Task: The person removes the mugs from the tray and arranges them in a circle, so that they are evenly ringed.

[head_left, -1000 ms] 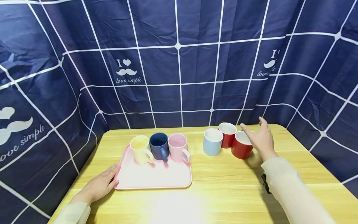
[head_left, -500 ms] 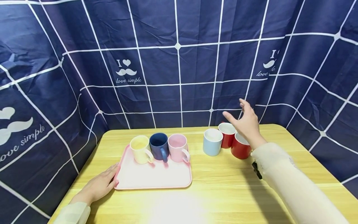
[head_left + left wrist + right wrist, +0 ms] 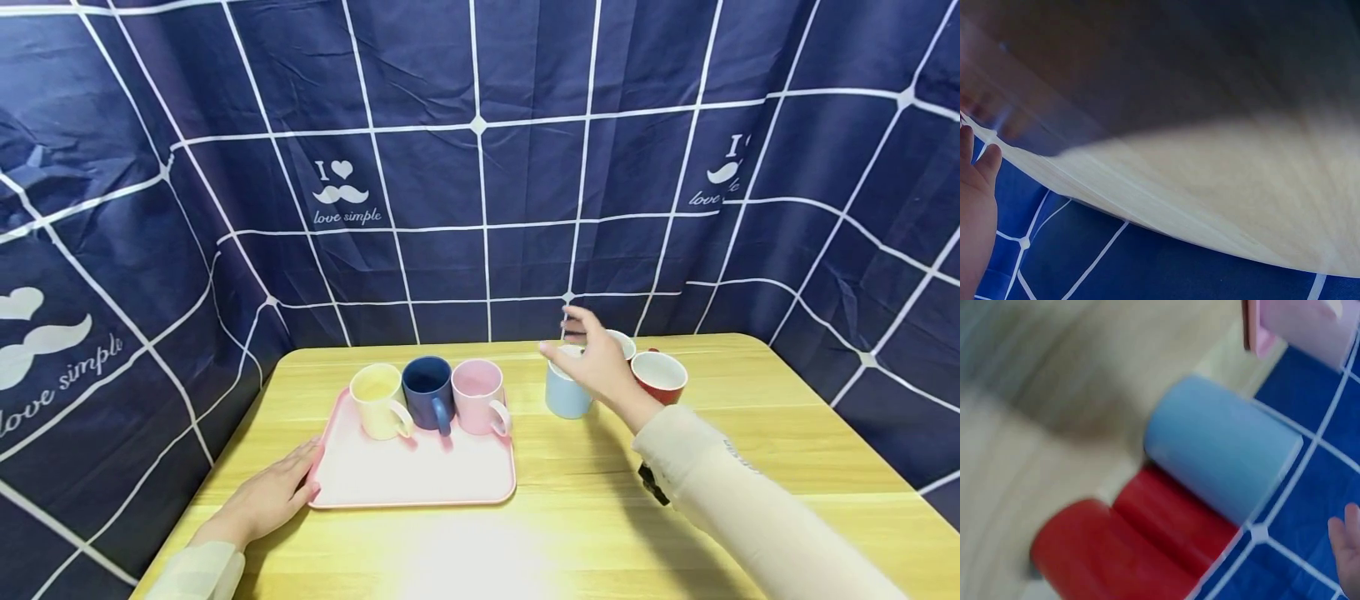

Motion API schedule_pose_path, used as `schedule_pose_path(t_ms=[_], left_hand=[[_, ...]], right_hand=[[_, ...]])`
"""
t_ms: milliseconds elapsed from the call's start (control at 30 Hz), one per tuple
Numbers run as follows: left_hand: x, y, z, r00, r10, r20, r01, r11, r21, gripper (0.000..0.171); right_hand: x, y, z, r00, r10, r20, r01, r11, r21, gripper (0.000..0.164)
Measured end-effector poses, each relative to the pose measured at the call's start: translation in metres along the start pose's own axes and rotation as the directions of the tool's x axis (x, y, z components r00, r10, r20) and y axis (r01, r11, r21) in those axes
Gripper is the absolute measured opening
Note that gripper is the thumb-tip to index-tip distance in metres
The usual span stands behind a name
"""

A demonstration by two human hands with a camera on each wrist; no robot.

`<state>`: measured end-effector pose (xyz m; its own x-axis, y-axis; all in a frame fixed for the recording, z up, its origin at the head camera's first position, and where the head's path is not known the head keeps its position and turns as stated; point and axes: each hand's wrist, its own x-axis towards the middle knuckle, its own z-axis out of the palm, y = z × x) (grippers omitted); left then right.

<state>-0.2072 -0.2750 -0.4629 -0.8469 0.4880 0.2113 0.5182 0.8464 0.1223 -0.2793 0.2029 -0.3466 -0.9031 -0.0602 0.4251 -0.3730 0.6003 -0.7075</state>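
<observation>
Navy cloth [image 3: 525, 183] is hanging along the left, back and right of a wood-patterned worktop [image 3: 600, 517], white lines crossing it and three moustache prints [image 3: 341, 193] showing. Six mugs are standing upright on this side of it, three on one tray and three off it.

At the far left, one pale sleeve [image 3: 198, 575] is ending at the left hand [image 3: 266, 496], which is lying with its fingers extended, touching the left edge of the pink tray [image 3: 412, 483] and gripping nothing. Along the tray's back half, one yellow mug [image 3: 372, 410], one dark blue mug [image 3: 423, 392] and one pink mug [image 3: 474, 398] are sitting side by side in a row, all three handles facing the near side.

Well apart from the tray, to its right, one light blue mug [image 3: 567, 400] is standing on the worktop. Over it the right hand [image 3: 596, 367] is hovering, thumb and fingers spread apart and holding nothing; in the right wrist view, the visible fingers are staying clear of the mug. Two red mugs are standing close by: the rear red mug [image 3: 624, 340] is mostly hiding behind the hand, and the front red mug [image 3: 663, 385] is showing its white inside just right of the wrist, beyond the other pale sleeve [image 3: 750, 492]
</observation>
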Motion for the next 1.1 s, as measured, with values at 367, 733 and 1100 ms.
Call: schedule_pose_path(t_ms=[367,733,1100], left_hand=[[-0.001,0.000,0.000,1.000,0.001,-0.021,-0.001,1.000,0.023,0.054],[0.000,0.000,0.001,1.000,-0.010,0.010,0.010,1.000,0.000,0.054],[0.000,0.000,0.001,1.000,-0.010,0.015,0.010,1.000,0.001,0.054]], right_hand=[[-0.026,0.011,0.048,0.983,0.041,0.180,-0.044,0.999,0.010,0.058],[-0.041,0.016,0.076,0.963,0.099,0.252,-0.096,0.995,-0.022,0.049],[-0.045,0.021,0.090,0.935,0.080,0.345,-0.129,0.984,0.122,0.024]])
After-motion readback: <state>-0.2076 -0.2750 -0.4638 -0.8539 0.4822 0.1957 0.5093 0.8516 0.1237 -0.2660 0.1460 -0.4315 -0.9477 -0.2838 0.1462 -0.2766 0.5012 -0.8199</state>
